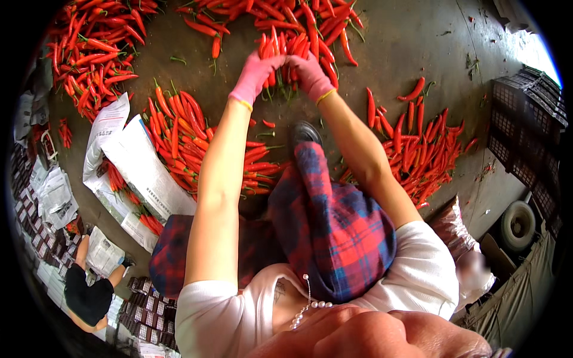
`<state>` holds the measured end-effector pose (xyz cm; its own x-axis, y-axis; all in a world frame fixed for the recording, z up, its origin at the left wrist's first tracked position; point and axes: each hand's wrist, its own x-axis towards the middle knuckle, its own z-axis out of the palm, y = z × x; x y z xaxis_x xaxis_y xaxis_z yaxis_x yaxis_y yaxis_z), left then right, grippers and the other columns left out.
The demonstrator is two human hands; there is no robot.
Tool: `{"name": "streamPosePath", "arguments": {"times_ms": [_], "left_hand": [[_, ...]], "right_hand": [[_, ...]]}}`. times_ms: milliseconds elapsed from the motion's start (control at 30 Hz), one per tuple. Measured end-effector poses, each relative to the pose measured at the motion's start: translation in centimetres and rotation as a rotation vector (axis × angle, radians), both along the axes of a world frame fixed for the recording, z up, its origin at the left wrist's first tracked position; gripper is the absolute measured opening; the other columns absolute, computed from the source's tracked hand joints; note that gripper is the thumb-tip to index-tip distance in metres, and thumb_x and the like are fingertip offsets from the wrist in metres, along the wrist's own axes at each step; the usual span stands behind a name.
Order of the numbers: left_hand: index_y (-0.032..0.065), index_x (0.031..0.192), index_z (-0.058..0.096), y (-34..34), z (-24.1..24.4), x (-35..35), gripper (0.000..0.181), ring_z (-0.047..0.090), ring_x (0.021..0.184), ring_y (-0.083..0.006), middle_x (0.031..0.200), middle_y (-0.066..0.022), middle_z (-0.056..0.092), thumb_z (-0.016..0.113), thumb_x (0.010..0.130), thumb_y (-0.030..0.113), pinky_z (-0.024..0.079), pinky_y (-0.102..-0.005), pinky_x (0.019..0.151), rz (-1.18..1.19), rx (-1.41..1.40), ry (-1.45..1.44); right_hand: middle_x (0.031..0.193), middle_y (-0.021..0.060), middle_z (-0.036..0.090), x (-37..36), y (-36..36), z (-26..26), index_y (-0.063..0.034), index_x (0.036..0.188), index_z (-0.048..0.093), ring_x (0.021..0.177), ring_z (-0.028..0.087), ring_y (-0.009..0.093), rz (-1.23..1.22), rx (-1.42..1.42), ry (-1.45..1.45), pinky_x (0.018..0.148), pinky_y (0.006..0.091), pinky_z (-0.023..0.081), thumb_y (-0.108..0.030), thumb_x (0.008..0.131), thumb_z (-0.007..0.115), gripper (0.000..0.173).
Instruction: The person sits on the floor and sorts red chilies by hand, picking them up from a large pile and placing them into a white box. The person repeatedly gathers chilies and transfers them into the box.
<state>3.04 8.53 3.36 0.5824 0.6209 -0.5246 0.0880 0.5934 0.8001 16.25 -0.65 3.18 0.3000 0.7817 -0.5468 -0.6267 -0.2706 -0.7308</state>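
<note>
Both my hands wear pink gloves with yellow cuffs and meet at the near edge of a heap of red chili peppers [286, 20]. My left hand [260, 74] is closed around several red chilies [270, 49], their green stems hanging towards me. My right hand [309, 74] grips more red chilies [297, 44] right beside it. The fingertips are partly hidden behind the peppers. Below my left forearm lies a pile of chilies [179, 129], its stems pointing various ways. Another chili pile [421, 156] lies to the right of my right forearm.
A large chili heap [98, 53] lies at upper left, near newspaper sheets [147, 179] partly wrapping chilies. Dark plastic crates [523, 121] and a wheel [518, 225] stand at right. My shoe [306, 133] is between the piles. Another person [89, 295] is at lower left.
</note>
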Motion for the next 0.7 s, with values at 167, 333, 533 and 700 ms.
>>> {"name": "streamPosePath", "arguments": {"times_ms": [167,333,533,700], "left_hand": [[0.0042,0.126,0.059,-5.2,-0.1,-0.9,0.038,0.064,0.103,-0.0173,0.115,-0.0052,0.067,0.066,0.088,0.003,0.051,-0.0332,0.090,0.261,-0.325,-0.199],[0.0035,0.124,0.060,-10.4,-0.2,1.4,0.049,0.065,0.105,-0.0183,0.117,-0.0059,0.067,0.069,0.076,-0.004,0.051,-0.0316,0.093,-0.039,0.896,0.285],[0.0006,0.128,0.056,-16.3,3.0,-0.9,0.045,0.063,0.109,-0.0214,0.119,-0.0104,0.065,0.066,0.085,0.005,0.051,-0.0345,0.093,0.294,-0.256,-0.104],[0.0008,0.122,0.059,-10.7,5.4,7.6,0.060,0.060,0.116,-0.0346,0.115,-0.0173,0.064,0.075,0.073,0.033,0.047,-0.0408,0.101,-0.427,0.696,0.285]], "right_hand": [[0.085,0.0020,0.066,2.4,-1.1,1.7,-0.0044,0.114,0.061,0.069,0.058,0.009,0.197,0.104,-0.302,0.060,0.0260,0.048,-0.008,0.078,0.069,0.037],[0.077,0.0021,0.065,5.9,0.5,1.1,-0.0032,0.110,0.061,0.065,0.059,0.010,0.673,-0.140,-0.391,0.055,0.0269,0.049,-0.007,0.078,0.070,0.034],[0.077,0.0093,0.067,2.3,-9.3,5.9,-0.0025,0.118,0.058,0.059,0.062,0.018,0.619,-0.114,-0.088,0.050,0.0285,0.048,-0.021,0.080,0.069,0.044],[0.073,0.0068,0.063,3.1,-17.4,1.1,-0.0040,0.102,0.061,0.055,0.057,0.018,-0.061,0.009,0.176,0.050,0.0291,0.046,-0.025,0.091,0.057,0.024]]}}
